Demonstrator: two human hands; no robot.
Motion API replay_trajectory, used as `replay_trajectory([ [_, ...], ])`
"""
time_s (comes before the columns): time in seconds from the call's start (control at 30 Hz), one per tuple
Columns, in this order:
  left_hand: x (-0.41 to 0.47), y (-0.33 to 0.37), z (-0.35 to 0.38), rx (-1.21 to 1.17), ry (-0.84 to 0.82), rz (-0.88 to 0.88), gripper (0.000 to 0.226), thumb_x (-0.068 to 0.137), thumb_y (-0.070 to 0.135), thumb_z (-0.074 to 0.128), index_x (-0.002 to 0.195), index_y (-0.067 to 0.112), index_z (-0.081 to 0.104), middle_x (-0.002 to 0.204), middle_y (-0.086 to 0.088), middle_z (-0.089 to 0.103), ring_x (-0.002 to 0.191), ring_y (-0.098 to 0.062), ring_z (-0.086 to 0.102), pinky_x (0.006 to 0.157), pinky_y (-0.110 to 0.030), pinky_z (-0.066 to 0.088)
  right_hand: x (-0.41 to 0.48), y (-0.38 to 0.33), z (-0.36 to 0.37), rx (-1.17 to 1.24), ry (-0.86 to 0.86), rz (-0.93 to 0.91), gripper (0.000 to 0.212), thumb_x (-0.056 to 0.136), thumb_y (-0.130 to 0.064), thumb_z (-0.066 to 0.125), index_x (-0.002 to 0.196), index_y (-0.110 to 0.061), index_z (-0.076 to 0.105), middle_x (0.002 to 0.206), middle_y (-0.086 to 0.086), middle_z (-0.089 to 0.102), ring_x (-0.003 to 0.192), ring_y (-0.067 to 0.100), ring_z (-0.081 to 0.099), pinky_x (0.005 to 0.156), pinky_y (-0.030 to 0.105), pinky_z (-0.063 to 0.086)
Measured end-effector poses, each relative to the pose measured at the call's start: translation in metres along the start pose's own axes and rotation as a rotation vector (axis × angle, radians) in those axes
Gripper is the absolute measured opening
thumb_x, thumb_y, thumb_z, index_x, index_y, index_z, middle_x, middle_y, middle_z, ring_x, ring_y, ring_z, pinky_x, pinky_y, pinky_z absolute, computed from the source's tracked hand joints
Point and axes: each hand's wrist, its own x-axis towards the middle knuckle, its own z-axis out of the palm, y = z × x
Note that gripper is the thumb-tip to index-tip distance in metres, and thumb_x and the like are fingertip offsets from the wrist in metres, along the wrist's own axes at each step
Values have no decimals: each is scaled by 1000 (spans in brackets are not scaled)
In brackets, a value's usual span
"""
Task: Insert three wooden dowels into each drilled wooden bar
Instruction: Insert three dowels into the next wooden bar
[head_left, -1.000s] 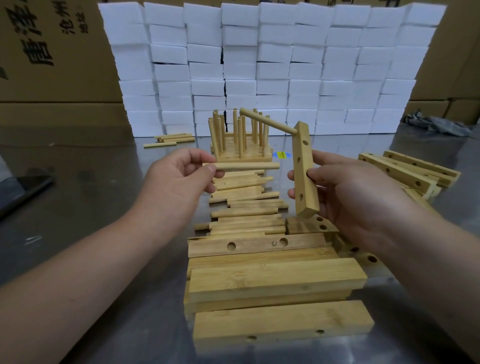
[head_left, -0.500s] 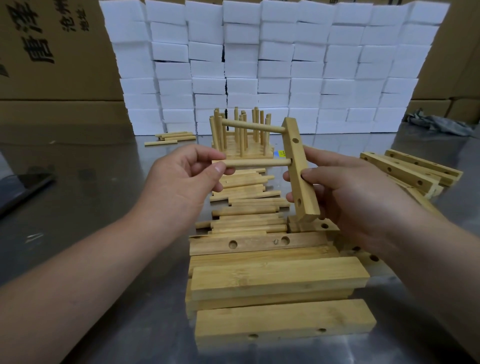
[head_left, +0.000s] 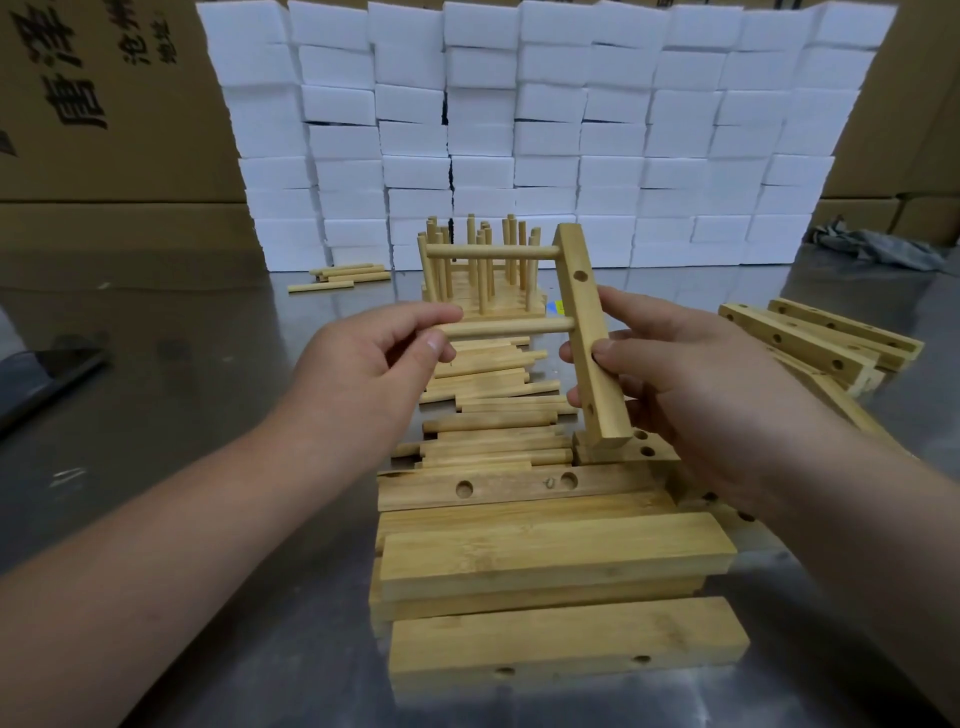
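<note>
The right hand (head_left: 670, 379) holds a pale, rectangular drilled wooden bar (head_left: 584, 312) above the shiny metal surface (head_left: 182, 415). The bar stands nearly upright, its top leaning left, and the right fingers (head_left: 613, 348) are curled round its middle and lower part. 1 round wooden dowel (head_left: 493, 252) sticks out level to the left from the bar's top end. The left hand (head_left: 363, 374) pinches a second round wooden dowel (head_left: 514, 327) between thumb and forefinger. Its right end meets the bar's left face at about mid-height; how deep it sits cannot be told. 2 holes show on the bar's near face.

Below the hands lies a heap of loose wooden dowels (head_left: 493, 410), and nearer the camera a stack of flat wooden bars (head_left: 545, 551). Behind the held bar stands a cluster of finished bars with upright dowels (head_left: 483, 280). More drilled bars (head_left: 810, 343) lie to the right, and a few short dowels (head_left: 343, 275) far left. A wall of white foam blocks (head_left: 519, 130) rises behind, flanked by brown cardboard boxes (head_left: 104, 104).
</note>
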Motion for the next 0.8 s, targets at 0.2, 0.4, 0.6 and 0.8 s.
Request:
replay_trajectory([
  [0.2, 3, -4, -6, 211, 9, 209, 20, 93, 20, 51, 107, 32, 58, 75, 21, 53, 73, 13, 50, 62, 0, 34, -6, -5, 0, -56, -54, -61, 48, 91, -6, 51, 132, -30, 50, 92, 7, 70, 70, 16, 70, 56, 18, 52],
  [0.4, 6, -3, -8, 261, -13, 266, 23, 91, 22, 50, 107, 16, 66, 73, 23, 51, 72, 14, 50, 62, 0, 33, -6, -4, -2, -48, -88, -76, 45, 90, -5, 51, 128, -29, 53, 89, 0, 72, 71, 14, 70, 56, 17, 51],
  [0.6, 1, 1, -6, 119, -57, 108, 26, 89, 18, 52, 82, 43, 56, 59, 25, 59, 67, 17, 52, 56, 2, 35, -6, -3, -4, -90, -99, -81, 50, 89, -6, 53, 135, -26, 48, 88, -6, 73, 73, 10, 70, 57, 16, 51],
  [0.8, 6, -4, -6, 2, -123, -21, 24, 92, 21, 47, 75, 31, 61, 46, 24, 50, 48, 9, 46, 45, -4, 30, -6, -3, -5, -101, -86, -95, 50, 88, -6, 54, 133, -28, 50, 90, -3, 71, 74, 11, 70, 56, 15, 50],
])
